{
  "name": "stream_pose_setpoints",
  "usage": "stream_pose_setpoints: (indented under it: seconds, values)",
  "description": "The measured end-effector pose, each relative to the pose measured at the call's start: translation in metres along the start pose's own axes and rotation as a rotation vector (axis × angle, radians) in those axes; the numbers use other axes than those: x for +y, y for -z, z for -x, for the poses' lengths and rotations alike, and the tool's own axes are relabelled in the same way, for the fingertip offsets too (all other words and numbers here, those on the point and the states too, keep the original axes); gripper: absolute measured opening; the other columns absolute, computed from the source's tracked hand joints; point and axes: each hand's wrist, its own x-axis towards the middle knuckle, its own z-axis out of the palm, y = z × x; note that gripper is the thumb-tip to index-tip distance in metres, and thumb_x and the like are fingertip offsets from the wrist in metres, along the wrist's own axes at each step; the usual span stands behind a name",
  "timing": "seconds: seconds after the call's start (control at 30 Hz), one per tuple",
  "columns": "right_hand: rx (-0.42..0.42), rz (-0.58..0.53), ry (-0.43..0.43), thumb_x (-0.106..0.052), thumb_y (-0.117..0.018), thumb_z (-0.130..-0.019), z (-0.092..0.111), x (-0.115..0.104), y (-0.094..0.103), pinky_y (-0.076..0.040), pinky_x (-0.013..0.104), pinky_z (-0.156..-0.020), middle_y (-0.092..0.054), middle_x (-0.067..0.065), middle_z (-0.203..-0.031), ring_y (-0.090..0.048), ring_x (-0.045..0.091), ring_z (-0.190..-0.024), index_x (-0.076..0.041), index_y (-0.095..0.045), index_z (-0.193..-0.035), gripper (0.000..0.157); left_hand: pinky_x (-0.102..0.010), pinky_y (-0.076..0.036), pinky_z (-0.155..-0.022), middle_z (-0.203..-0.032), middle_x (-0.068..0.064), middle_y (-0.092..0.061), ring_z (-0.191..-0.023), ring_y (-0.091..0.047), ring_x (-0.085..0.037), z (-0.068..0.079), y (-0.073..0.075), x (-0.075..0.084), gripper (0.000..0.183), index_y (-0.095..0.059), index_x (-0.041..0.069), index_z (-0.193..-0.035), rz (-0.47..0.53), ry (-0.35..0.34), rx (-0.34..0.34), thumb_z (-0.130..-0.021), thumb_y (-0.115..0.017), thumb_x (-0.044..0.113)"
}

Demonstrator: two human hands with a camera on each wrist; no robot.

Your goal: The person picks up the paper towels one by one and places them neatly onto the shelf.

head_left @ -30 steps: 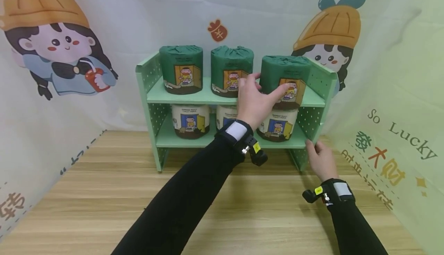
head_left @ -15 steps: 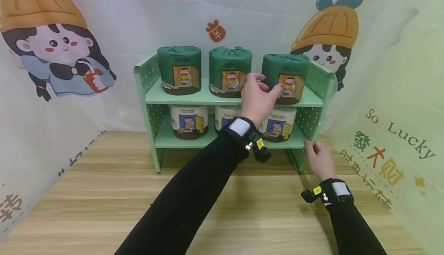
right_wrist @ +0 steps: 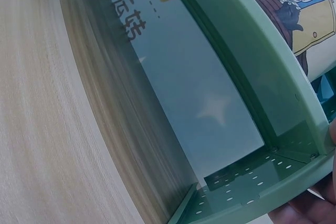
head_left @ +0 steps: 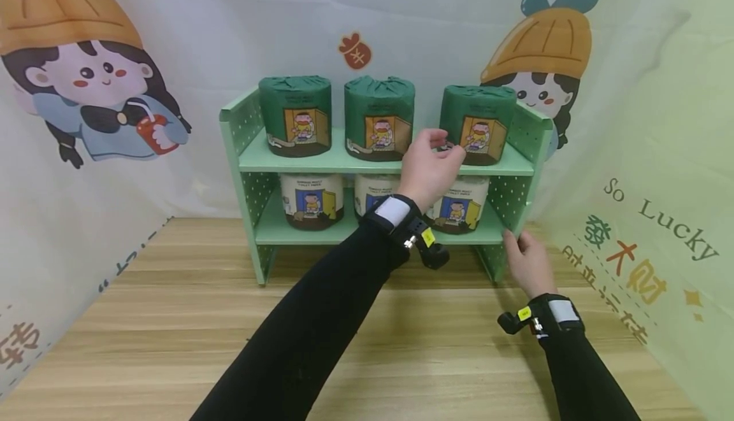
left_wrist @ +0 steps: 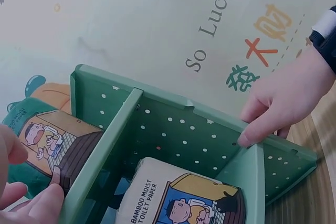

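My left hand [head_left: 431,169] is at the lower left of the right-hand green-wrapped toilet paper roll [head_left: 478,125], which stands on the top board of a green two-tier shelf [head_left: 344,165]. In the left wrist view its thumb tip [left_wrist: 55,182] touches the roll's printed front, and the other fingers are loosely bent beside it, not round it. My right hand [head_left: 529,262] grips the shelf's right side panel [left_wrist: 184,119] near the lower board, thumb in front and fingers behind. The right wrist view shows only part of that hand at its edge.
Two more green rolls, a left one [head_left: 296,115] and a middle one [head_left: 378,118], share the top board. Below stand white-wrapped rolls, the left one [head_left: 312,200] plainest; my left arm partly covers the others. The shelf stands on a wood-grain table [head_left: 172,293] before a printed cloth [head_left: 229,26].
The right-hand green roll has moved back and to the right onto the top board, and my left fingers have loosened from it. My right hand has stayed on the side panel.
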Motion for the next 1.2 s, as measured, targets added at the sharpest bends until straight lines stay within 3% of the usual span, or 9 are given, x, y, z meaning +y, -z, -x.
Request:
stream_pose_setpoints:
  seconds: [0.2, 0.6, 0.9, 1.2]
  values:
    - [0.012, 0.0, 0.0, -0.04, -0.04, -0.108, 0.0, -0.001, 0.0, -0.04, 0.029, -0.045, -0.055, 0.011, -0.07, -0.049, 0.022, -0.059, 0.001, -0.064, -0.106, 0.047, -0.026, -0.053, -0.088, -0.137, -0.005, -0.049, -0.107, -0.055, -0.004, -0.002, -0.002, -0.004, 0.042, -0.047, 0.009, -0.138, 0.024, 0.007, -0.022, -0.099, -0.059, 0.018]
    - [0.015, 0.006, -0.019, -0.04, -0.04, -0.108, 0.003, 0.003, 0.001, -0.04, 0.029, -0.047, -0.058, 0.014, -0.076, -0.049, 0.022, -0.062, 0.001, -0.064, -0.117, 0.048, -0.026, -0.05, -0.094, -0.136, -0.003, -0.049, -0.111, -0.053, -0.003, 0.003, 0.004, -0.014, 0.042, -0.047, 0.01, -0.14, 0.084, -0.048, -0.062, -0.101, -0.057, 0.018]
    - [0.025, 0.003, 0.014, -0.038, -0.04, -0.108, 0.001, 0.007, -0.002, -0.037, 0.029, -0.044, -0.048, 0.008, -0.069, -0.044, 0.02, -0.058, 0.0, -0.062, -0.106, 0.044, -0.027, -0.051, -0.094, -0.131, 0.001, -0.053, -0.111, -0.054, -0.003, 0.027, 0.029, -0.035, 0.036, -0.05, 0.008, -0.136, 0.191, -0.152, -0.046, -0.102, -0.058, 0.015]
    - [-0.006, 0.02, 0.031, -0.035, -0.036, -0.11, 0.002, 0.004, 0.0, -0.036, 0.03, -0.043, -0.044, 0.009, -0.068, -0.042, 0.02, -0.055, 0.002, -0.059, -0.112, 0.044, -0.028, -0.051, -0.094, -0.133, -0.004, -0.055, -0.115, -0.054, -0.012, 0.061, 0.06, -0.062, 0.036, -0.052, 0.009, -0.135, 0.218, -0.168, -0.095, -0.1, -0.06, 0.012]
